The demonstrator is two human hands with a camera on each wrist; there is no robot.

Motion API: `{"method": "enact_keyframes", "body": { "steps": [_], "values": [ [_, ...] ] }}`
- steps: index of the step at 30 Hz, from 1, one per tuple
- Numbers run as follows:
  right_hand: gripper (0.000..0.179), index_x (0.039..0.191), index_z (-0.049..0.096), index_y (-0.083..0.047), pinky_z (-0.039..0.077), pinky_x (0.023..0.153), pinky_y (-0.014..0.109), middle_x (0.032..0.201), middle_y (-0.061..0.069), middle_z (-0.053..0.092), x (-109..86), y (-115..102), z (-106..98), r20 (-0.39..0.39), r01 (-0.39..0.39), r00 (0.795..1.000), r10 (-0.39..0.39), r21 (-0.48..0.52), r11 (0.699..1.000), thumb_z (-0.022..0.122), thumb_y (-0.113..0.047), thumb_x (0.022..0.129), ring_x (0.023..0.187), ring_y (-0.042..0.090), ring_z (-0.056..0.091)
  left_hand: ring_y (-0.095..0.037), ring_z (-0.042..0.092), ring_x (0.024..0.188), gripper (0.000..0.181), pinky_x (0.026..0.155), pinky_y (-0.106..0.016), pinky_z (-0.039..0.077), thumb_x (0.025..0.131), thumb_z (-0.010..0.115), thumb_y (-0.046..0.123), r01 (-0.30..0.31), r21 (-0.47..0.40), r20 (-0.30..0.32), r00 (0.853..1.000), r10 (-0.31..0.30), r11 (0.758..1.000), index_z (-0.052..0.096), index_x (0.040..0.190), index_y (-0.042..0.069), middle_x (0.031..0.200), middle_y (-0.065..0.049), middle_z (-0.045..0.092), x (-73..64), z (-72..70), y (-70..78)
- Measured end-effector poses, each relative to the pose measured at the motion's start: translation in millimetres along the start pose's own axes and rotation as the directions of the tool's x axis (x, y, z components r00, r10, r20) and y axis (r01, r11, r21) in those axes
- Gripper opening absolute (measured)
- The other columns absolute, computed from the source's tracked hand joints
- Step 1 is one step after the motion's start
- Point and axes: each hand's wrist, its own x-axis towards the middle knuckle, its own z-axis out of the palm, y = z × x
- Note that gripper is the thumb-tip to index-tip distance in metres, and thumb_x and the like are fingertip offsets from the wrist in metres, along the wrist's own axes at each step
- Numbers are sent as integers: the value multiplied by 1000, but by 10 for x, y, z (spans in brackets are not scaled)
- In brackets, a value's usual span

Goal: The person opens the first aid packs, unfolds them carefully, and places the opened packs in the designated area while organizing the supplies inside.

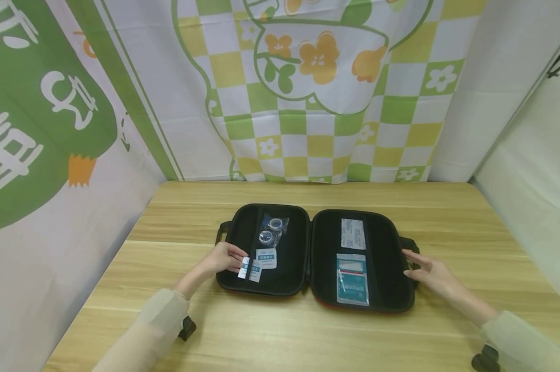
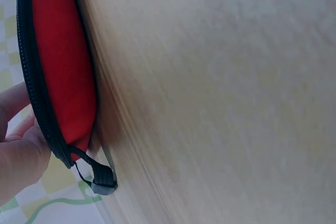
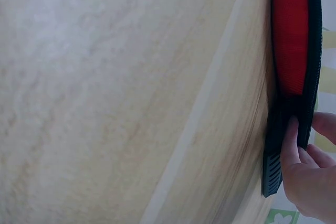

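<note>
A first-aid case (image 1: 286,281), black inside and red outside, lies spread flat on the table. At its left half my left hand (image 1: 219,258) pinches the left end of a small white-and-blue sachet (image 1: 255,270), which passes under a dark elastic strap. The case's rim (image 2: 39,93) hides those fingertips in the left wrist view. My right hand (image 1: 428,271) grips the right edge of the case beside its handle (image 1: 409,244). In the right wrist view, fingers of the right hand (image 3: 310,177) lie on both sides of the rim (image 3: 313,51).
Another sachet (image 1: 267,258) and a clear bag with tape rolls (image 1: 274,230) lie in the left half. The right half holds a white packet (image 1: 353,233) and a teal packet (image 1: 352,281). A patterned curtain (image 1: 307,139) hangs behind the wooden table (image 1: 261,336).
</note>
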Motion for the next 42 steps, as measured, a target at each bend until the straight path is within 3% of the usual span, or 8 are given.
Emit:
{"method": "enact_keyframes", "body": {
  "steps": [4,6,13,24,35,42],
  "values": [
    [61,135,30,2,27,91,63,133,31,29,-7,-6,3,-1,4,1000,-4,7,1000,56,-23,86,120,51,23,-16,61,67,20,63,-32,55,77,54,-11,3,7,13,1000,-4,1000,59,96,-14,77,-13,62,5,22,5],
    [60,135,30,3,27,92,62,133,31,29,-9,-8,4,-6,10,1000,-10,12,1000,56,-22,86,120,50,24,-16,60,67,24,63,-32,55,76,52,-14,36,21,-2,999,-36,999,55,99,-19,78,-13,61,7,53,23],
    [61,135,30,3,27,92,62,134,30,28,-17,-13,3,-5,9,1000,-9,17,1000,56,-22,86,120,51,24,-12,57,62,25,62,-32,55,75,51,-17,35,-36,23,999,-34,999,50,100,-21,74,-10,58,21,112,0],
    [62,136,27,1,26,91,64,135,32,24,-20,-1,2,17,-8,1000,8,23,1000,55,-24,87,120,52,21,-12,58,63,24,63,-33,54,73,51,-16,49,-34,-8,999,-49,998,53,96,-20,72,-8,60,47,172,-32],
    [62,136,27,2,27,92,63,135,29,26,-19,10,7,8,7,1000,-7,34,999,55,-23,87,120,51,22,-18,63,69,19,65,-33,54,74,56,-15,49,-10,-8,999,-49,999,58,92,-19,84,-22,64,16,185,-7],
    [62,136,28,2,26,93,61,135,27,28,-8,14,8,-1,9,1000,-9,40,999,56,-23,86,121,50,22,-21,64,74,16,66,-33,54,75,57,-13,45,21,1,999,-45,999,61,90,-15,90,-22,64,16,179,-13]
  ]
}}
